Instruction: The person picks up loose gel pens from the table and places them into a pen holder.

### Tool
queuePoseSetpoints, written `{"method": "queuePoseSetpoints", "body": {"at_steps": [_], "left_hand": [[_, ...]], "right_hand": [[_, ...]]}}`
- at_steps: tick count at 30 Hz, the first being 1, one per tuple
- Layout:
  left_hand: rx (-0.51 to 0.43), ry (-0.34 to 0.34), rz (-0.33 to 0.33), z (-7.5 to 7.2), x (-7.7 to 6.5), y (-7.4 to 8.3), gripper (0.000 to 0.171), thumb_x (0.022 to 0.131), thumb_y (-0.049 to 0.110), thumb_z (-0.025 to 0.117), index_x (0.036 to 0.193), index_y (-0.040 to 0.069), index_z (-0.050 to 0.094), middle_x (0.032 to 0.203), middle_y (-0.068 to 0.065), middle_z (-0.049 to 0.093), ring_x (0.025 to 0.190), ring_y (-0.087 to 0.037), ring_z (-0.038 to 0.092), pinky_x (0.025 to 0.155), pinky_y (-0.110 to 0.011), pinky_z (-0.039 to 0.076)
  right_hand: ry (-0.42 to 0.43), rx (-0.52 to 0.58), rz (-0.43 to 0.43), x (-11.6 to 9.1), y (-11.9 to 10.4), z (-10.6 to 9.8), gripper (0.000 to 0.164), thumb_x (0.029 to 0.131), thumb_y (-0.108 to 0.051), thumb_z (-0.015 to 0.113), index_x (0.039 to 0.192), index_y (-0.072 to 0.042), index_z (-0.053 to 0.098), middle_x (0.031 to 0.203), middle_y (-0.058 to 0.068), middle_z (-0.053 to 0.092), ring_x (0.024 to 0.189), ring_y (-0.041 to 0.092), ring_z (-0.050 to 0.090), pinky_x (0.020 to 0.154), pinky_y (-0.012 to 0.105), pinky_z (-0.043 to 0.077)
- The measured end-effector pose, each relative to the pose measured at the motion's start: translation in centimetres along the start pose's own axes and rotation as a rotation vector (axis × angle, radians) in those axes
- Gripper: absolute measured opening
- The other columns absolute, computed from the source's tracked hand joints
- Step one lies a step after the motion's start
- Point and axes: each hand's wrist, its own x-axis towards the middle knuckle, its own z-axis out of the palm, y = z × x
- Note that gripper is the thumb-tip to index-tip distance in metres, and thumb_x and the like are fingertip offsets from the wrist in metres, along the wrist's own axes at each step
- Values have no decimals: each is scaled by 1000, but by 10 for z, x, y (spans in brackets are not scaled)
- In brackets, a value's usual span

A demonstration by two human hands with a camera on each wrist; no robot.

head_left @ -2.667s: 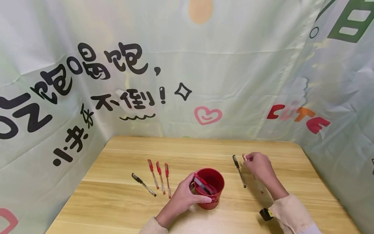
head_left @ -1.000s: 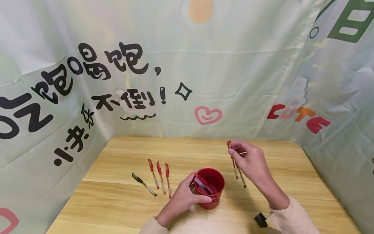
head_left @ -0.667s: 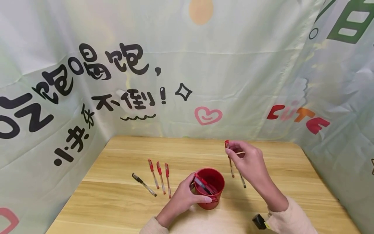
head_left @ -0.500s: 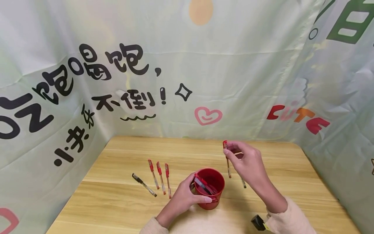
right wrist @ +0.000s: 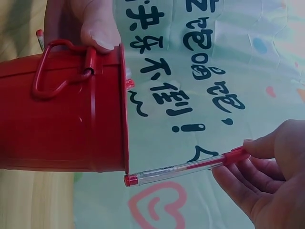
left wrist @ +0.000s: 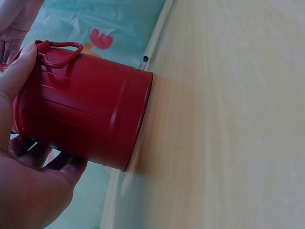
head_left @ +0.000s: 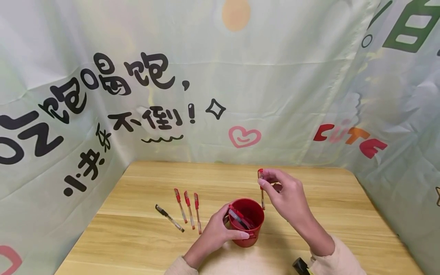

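The right hand is pinching a red pen by its cap, thumb against fingers; the pen is hanging nearly upright, tip just beside the right rim of the bucket that the left hand is gripping.

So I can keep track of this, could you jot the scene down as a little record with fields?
Left hand: the left hand grips the red bucket near its rim
Right hand: the right hand pinches a red-capped pen by its capped end
Pen position: lower end beside the bucket's rim; touching or not, unclear
In the bucket: leaning pens, exact count unclear
Loose, left of bucket: three red pens, one black pen, on the table
By right sleeve: black object, partly cut off
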Motion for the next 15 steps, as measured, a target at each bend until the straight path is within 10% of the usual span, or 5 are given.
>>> {"method": "queuePoseSetpoints", "body": {"at_steps": [15], "left_hand": [[8,2,-16,1,0,1,79,76,35,94,144,36,54,139,11,65,132,-13,60,108,-26,50]], "right_hand": [[-34,20,-26,-3,-10,8,24,84,-1,83,105,-7,74,92,-1,74,80,6,70,69,20,62]]}}
